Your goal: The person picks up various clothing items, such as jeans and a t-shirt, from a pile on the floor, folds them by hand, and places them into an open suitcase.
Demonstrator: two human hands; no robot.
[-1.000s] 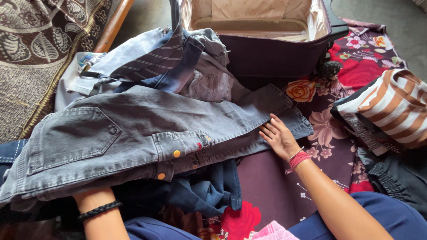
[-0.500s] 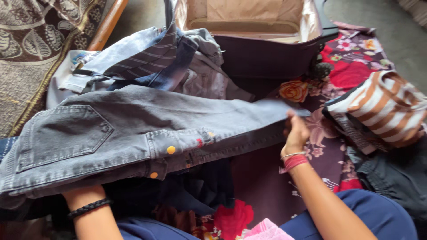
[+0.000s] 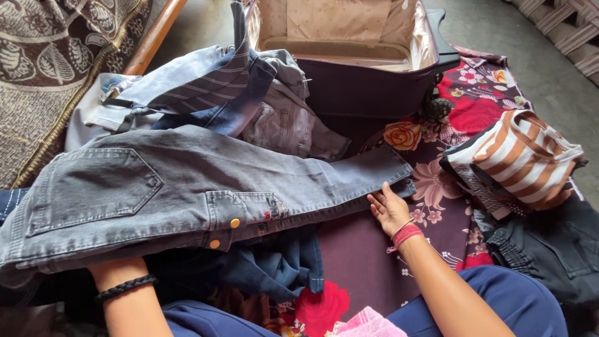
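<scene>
A pair of grey jeans (image 3: 181, 187) lies spread across a heap of clothes, waist at the left and leg ends at the right. My right hand (image 3: 389, 210), with a red band at the wrist, rests flat with fingers apart on the lower leg hem. My left hand (image 3: 116, 269) reaches under the waist end of the jeans. Its fingers are hidden by the denim, and only the wrist with a black braided band shows.
An open dark suitcase (image 3: 368, 84) with a pale lining stands behind the heap. Blue jeans and a striped garment (image 3: 206, 87) are piled at the back left. A brown-and-white striped bag (image 3: 527, 159) and a dark garment (image 3: 549, 249) lie right, on a floral cloth (image 3: 437, 187).
My right hand lifted the leg end of the grey jeans half a second ago. Now the leg lies down again and the hand is flat on its hem.
</scene>
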